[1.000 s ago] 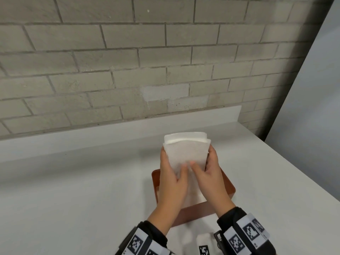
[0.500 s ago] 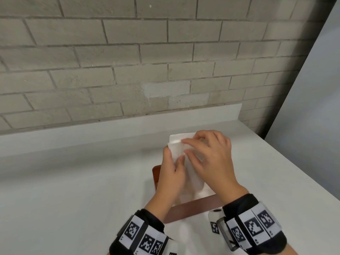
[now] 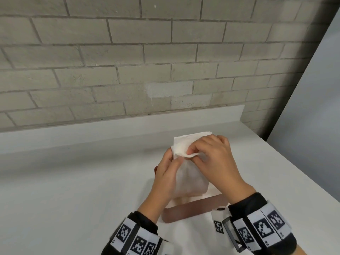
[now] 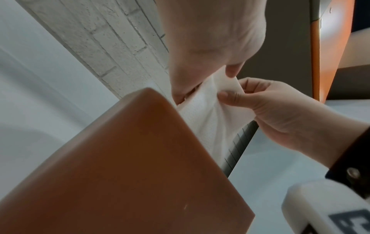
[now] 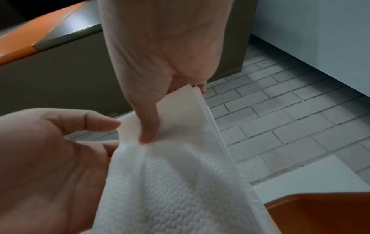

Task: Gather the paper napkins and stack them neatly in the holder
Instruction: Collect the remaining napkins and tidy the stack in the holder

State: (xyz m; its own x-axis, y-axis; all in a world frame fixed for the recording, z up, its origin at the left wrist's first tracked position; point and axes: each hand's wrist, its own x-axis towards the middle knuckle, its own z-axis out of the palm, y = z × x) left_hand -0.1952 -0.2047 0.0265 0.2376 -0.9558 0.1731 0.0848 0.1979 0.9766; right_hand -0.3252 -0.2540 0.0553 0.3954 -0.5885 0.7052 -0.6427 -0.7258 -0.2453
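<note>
A stack of white paper napkins (image 3: 185, 144) stands upright in a brown holder (image 3: 193, 212) at the middle of the white counter. My left hand (image 3: 173, 161) grips the stack's left edge, thumb on the front and fingers behind. My right hand (image 3: 193, 151) pinches the upper corner of the front napkin, which curls forward off the stack. In the left wrist view the holder's brown wall (image 4: 130, 166) fills the foreground below the napkins (image 4: 208, 114). The right wrist view shows the embossed front napkin (image 5: 180, 182) bent away from the flat sheets behind it.
The white counter (image 3: 73, 190) ends in a low white upstand (image 3: 110, 129) against a grey brick wall. Its right edge (image 3: 303, 173) runs diagonally beside a pale grey panel.
My right hand has moved from the stack's right side over its top and now pinches the front napkin's corner, bending it forward. My left hand keeps its hold on the left edge.
</note>
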